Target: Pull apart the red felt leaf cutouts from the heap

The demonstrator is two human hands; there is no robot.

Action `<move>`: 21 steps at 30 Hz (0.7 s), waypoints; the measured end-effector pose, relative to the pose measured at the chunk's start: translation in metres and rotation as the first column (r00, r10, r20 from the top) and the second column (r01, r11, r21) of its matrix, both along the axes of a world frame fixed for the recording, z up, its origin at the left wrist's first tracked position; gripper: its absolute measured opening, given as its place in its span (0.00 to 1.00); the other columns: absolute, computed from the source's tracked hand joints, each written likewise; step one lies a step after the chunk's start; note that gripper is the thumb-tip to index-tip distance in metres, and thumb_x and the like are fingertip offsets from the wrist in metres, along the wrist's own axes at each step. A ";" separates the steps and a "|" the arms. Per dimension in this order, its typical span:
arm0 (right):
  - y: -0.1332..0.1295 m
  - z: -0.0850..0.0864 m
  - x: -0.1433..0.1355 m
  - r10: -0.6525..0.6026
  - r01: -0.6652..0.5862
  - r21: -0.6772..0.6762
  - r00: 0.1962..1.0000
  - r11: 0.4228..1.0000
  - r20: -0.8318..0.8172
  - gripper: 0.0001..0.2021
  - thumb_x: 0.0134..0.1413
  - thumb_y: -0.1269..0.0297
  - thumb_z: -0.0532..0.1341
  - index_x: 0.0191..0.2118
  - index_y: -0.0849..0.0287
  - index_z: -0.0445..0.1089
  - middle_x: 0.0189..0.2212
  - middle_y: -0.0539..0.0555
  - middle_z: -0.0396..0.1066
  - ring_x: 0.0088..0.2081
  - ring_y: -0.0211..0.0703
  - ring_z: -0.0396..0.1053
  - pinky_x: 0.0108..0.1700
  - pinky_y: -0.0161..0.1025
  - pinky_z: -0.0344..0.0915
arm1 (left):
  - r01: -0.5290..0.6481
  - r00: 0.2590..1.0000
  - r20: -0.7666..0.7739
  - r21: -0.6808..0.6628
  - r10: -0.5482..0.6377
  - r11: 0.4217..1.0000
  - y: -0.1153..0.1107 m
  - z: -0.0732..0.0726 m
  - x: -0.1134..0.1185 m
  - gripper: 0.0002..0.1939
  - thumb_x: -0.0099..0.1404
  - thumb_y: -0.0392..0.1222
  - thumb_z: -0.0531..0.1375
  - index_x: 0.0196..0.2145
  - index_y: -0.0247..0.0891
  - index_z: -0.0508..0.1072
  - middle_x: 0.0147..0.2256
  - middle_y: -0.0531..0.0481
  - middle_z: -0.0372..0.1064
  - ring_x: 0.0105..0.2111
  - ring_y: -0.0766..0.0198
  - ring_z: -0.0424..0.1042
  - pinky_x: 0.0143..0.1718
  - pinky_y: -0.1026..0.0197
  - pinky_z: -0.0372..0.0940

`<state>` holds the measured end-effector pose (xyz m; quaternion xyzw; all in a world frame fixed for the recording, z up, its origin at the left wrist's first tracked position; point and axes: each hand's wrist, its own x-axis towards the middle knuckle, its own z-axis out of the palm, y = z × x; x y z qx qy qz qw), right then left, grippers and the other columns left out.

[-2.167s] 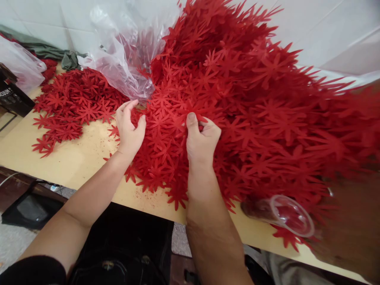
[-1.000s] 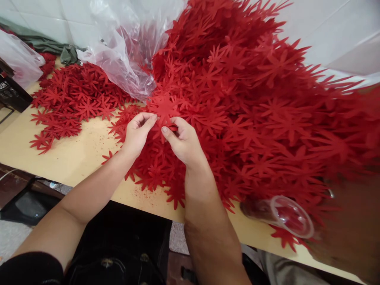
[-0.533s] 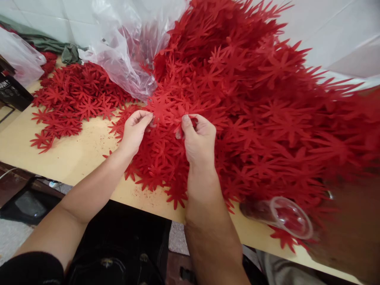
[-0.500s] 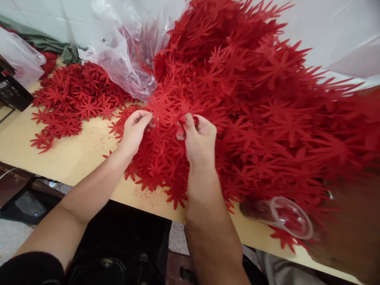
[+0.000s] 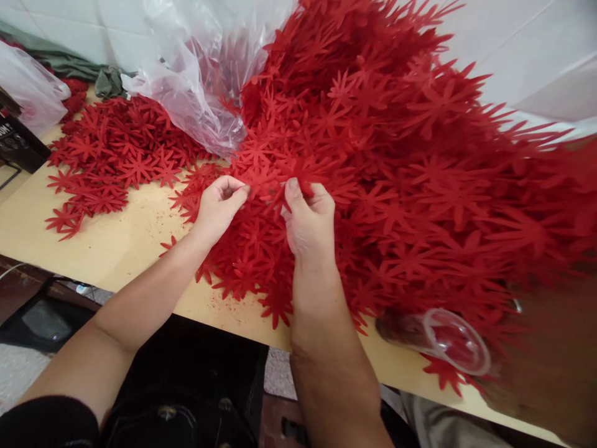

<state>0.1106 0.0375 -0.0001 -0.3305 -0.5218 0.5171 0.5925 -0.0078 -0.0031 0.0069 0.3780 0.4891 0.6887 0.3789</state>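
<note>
A pale yellow table (image 5: 135, 233) is under both hands. A big, crinkly see-through bag (image 5: 200, 93) stands past the left hand (image 5: 219, 202), in front of a white tile wall (image 5: 128, 18). Far out to the left of that hand is a white plastic bag (image 5: 35, 90), with a dark green cloth (image 5: 69, 70) behind it and a black box (image 5: 18, 140) with white letters just beside it. To the right of the right hand (image 5: 311, 218), and closer to the person, a clear cup (image 5: 450, 311) seems to lie on its side.
</note>
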 end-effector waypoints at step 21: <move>0.000 0.001 0.006 0.196 -0.207 0.025 0.953 0.978 0.233 0.22 0.48 0.40 0.52 0.43 0.48 0.63 0.27 0.47 0.63 0.24 0.31 0.62 0.23 0.33 0.59 | 0.007 0.971 -0.239 0.161 0.032 0.987 -0.002 -0.005 0.000 0.06 0.55 0.30 0.56 0.22 0.36 0.65 0.21 0.58 0.60 0.23 0.76 0.59 0.27 0.70 0.58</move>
